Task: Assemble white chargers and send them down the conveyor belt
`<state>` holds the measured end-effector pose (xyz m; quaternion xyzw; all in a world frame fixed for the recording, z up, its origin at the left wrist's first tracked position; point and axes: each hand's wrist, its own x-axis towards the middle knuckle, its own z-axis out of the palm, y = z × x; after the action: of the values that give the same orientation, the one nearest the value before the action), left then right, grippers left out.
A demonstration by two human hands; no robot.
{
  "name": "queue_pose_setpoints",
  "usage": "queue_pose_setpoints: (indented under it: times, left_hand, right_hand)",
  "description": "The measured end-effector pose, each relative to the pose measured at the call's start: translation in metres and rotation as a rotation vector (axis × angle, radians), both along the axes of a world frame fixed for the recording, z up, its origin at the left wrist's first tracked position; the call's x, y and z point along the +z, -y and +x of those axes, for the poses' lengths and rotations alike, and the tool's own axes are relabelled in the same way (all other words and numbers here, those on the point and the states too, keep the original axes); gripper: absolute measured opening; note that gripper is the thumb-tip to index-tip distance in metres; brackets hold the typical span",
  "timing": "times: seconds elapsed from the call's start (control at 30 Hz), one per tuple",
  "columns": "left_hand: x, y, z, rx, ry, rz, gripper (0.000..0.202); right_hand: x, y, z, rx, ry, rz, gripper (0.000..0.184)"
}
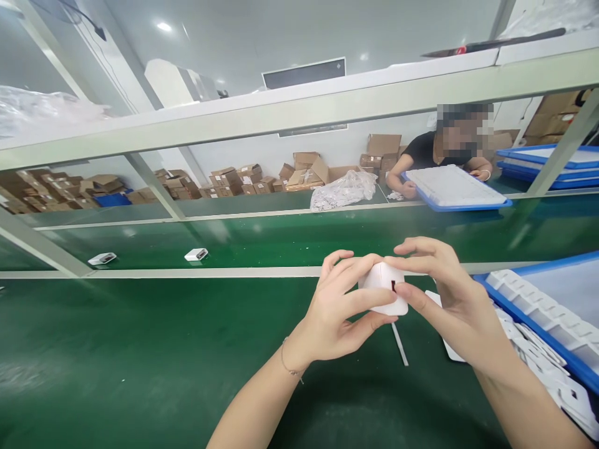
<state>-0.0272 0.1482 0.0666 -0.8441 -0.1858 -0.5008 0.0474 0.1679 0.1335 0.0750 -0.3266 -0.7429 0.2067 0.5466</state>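
Observation:
Both my hands hold one small white plastic housing [381, 280] with a dark slot, above the green bench [140, 362]. My left hand [339, 305] grips it from the left, fingers curled round its side. My right hand [442, 293] pinches it from the right with thumb and fingertips. Under my hands a thin white strip [400, 344] lies on the bench, beside loose white parts [538, 349] near my right wrist.
A blue tray of white parts [552, 312] stands at the right edge. Two small white pieces [195, 254] [102, 258] lie on the green conveyor belt beyond a white rail. Across it a person [435, 156] handles a white tray [453, 187]. A plastic bag [344, 190] lies nearby; cardboard boxes [243, 178] stand behind.

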Motion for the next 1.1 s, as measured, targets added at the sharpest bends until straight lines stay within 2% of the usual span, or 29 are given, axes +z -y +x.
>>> queue_pose_setpoints:
  times: [0.1, 0.17, 0.23, 0.4, 0.63, 0.8, 0.97, 1.1]
  left_hand:
    - [0.001, 0.003, -0.003, 0.014, -0.011, 0.007, 0.007]
    - [0.001, 0.005, -0.004, -0.005, -0.020, 0.021, 0.007]
    - [0.001, 0.007, -0.004, -0.010, -0.040, 0.038, 0.006]
    - [0.000, 0.010, 0.001, 0.024, -0.087, 0.130, 0.014]
    - [-0.001, 0.013, 0.010, 0.139, -0.015, 0.249, 0.012]
    - [-0.004, 0.011, 0.008, 0.141, -0.032, 0.274, 0.018]
    - [-0.005, 0.005, 0.013, 0.166, -0.016, 0.281, 0.026]
    - [-0.006, 0.005, 0.021, 0.201, 0.057, 0.367, 0.018]
  right_hand:
    - [0.000, -0.003, 0.002, 0.113, -0.083, -0.163, 0.021]
    - [0.000, -0.006, 0.001, 0.213, -0.154, -0.342, 0.033]
    - [0.000, -0.009, -0.003, 0.304, -0.183, -0.451, 0.043]
    - [0.001, -0.011, -0.009, 0.478, -0.185, -0.459, 0.039]
    - [-0.002, -0.003, -0.017, 0.498, -0.276, -0.446, 0.032]
    - [-0.007, -0.003, -0.022, 0.415, -0.267, -0.420, 0.038]
    - [-0.009, -0.011, -0.012, 0.497, -0.171, -0.494, 0.052]
    - [-0.004, -0.011, -0.008, 0.585, -0.155, -0.544, 0.045]
